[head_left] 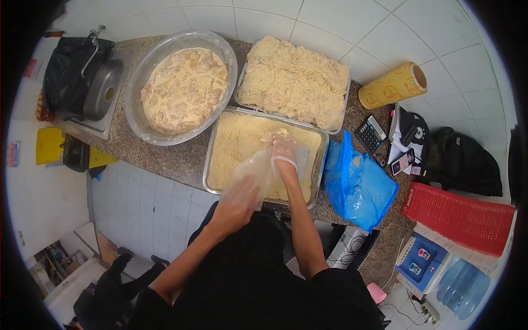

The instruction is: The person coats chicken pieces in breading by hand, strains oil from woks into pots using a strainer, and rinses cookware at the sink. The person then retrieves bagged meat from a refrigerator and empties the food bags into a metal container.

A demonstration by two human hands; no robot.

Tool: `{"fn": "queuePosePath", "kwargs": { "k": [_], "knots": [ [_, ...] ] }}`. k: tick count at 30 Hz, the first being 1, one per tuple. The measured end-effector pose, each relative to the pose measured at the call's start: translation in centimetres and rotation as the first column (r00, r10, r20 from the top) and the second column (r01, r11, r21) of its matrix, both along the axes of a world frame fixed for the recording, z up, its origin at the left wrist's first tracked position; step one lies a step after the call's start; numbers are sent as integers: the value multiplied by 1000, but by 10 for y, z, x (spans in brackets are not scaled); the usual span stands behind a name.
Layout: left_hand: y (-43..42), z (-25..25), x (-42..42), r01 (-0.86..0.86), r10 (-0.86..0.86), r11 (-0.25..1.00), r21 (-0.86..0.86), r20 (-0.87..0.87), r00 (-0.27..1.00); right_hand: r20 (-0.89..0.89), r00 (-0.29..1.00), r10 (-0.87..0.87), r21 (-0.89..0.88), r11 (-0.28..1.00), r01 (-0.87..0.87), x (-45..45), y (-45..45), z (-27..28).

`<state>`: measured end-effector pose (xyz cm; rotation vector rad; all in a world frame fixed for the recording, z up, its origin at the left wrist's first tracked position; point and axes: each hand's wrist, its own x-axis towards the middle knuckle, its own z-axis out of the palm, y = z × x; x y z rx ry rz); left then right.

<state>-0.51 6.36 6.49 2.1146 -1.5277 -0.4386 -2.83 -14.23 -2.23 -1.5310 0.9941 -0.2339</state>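
Observation:
A metal tray of pale crumbs (236,137) lies in front of me on the counter. Over its right part is my right hand (283,147), in a clear plastic glove, its fingertips at a crumb-coated piece (275,135); its grip is too blurred to make out. My left hand (242,193) is at the tray's near edge, with a loose clear plastic bag or glove (250,175) around its fingers. Behind stands a second tray heaped with coated pieces (297,82). To the left, a large metal bowl (135,104) holds pieces in pale batter (184,91).
A blue plastic bag (357,184) adjoins the crumb tray on the right. Beyond are a yellow roll (393,85), a calculator (370,133), a phone (402,163) and a red basket (462,220). A sink (104,91) is at the left; another person (102,300) is at the lower left.

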Motion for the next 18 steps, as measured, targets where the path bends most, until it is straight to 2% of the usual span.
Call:
{"fn": "queuePosePath", "kwargs": {
  "k": [1,2,3,4,5,6,7,9,10,12,13,14,15,16,17,18],
  "knots": [
    [-1,-9,1,3,-3,1000,1,4,1000,-81,993,84,-248,963,-102,0,0,6],
    [-2,-19,5,-194,189,981,-12,-189,964,-178,973,145,-470,856,-213,-1,2,11],
    [-2,-23,8,-384,362,923,16,-376,853,-176,974,145,-467,858,-212,-5,8,29],
    [-11,-25,17,-385,362,923,15,-374,854,-288,920,264,-566,728,-387,-10,13,55],
    [-26,-27,29,-587,534,781,212,-714,453,-414,838,354,-629,554,-545,-16,15,69],
    [-38,-28,38,-628,551,615,477,-829,-91,-417,836,357,-630,549,-549,-21,17,70],
    [-47,-28,43,-632,547,613,474,-832,-93,-440,801,405,-613,517,-598,-25,17,71],
    [-57,-27,49,-501,397,676,541,-839,-372,-479,722,500,-571,447,-689,-32,21,72],
    [-56,-34,52,-504,396,673,540,-840,-372,-496,678,542,-548,410,-729,-34,22,72],
    [-52,-64,60,-425,575,774,470,-803,159,-512,636,577,-528,372,-763,-37,18,77],
    [-51,-76,65,-425,574,775,469,-803,161,-506,575,644,-419,399,-816,-37,15,87],
    [-48,-87,70,-501,557,758,418,-815,163,-486,511,709,-303,412,-859,-38,13,92],
    [-48,-93,75,-574,541,733,366,-824,166,-484,509,712,-303,410,-861,-45,11,80],
    [-50,-90,79,-578,546,728,369,-822,162,-352,548,759,-255,485,-836,-58,11,57],
    [-53,-83,84,-623,517,728,286,-826,225,-214,581,785,-195,549,-813,-67,9,39],
    [-55,-75,88,-659,490,726,199,-822,291,-210,575,791,-194,543,-817,-69,6,31]
  ]
}}
